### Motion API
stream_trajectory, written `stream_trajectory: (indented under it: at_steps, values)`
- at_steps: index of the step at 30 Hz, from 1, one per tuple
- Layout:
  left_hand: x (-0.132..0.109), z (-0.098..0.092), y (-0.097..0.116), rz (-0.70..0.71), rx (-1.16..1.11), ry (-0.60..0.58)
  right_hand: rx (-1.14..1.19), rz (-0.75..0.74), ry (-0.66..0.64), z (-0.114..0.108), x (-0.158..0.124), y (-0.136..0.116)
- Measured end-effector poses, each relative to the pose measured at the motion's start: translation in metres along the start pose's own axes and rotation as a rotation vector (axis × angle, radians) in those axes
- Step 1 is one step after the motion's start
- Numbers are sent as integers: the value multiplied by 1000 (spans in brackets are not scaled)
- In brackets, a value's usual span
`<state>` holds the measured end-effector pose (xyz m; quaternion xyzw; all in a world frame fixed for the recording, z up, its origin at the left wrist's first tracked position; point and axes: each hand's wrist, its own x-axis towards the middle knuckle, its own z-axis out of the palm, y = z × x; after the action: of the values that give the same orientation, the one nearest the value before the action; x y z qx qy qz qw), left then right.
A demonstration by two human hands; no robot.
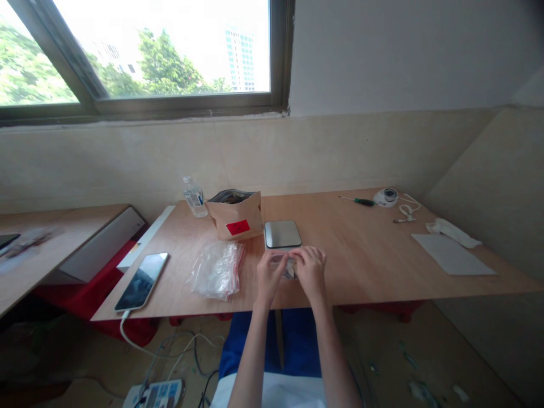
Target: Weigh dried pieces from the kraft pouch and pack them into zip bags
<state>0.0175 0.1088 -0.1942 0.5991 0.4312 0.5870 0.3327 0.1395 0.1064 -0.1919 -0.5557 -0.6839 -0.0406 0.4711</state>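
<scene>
My left hand (pixel 270 277) and my right hand (pixel 310 271) meet near the table's front edge, fingers pinched on the top of a small clear plastic bag (pixel 289 271). Some small pieces show inside the bag, too small to name. Just beyond my hands sits a small digital scale (pixel 283 233) with a bare silver plate. Left of my left hand lies a pile of clear zip bags (pixel 216 271) with red edges. Behind that pile stands an open brown paper pouch (pixel 236 218) with a red label; its dark contents are only partly visible.
A water bottle (pixel 195 198) stands behind the pouch. At the left edge lies a phone (pixel 142 282) with a white cable. To the right are a screwdriver (pixel 359 200), a white dome camera (pixel 386 197), a paper sheet (pixel 453 255) and a white cloth-like bundle (pixel 454 232).
</scene>
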Motion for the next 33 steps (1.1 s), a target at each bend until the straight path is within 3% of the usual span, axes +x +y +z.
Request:
stream_trajectory:
  at_steps: [3,12,20,27,33]
  values:
    - [0,0,-1,14,0,57,-2,-8,-24,-2,0,7]
    - [-2,-4,-4,-106,-105,23,32,-17,37,-1,-2,8]
    - [-2,-10,-12,-156,-153,92,70,50,-26,-6,-3,17]
    - [0,-13,-9,-144,-146,36,77,71,-18,-8,-2,17]
    - [0,-11,-7,-122,-133,20,31,5,-97,-12,2,11]
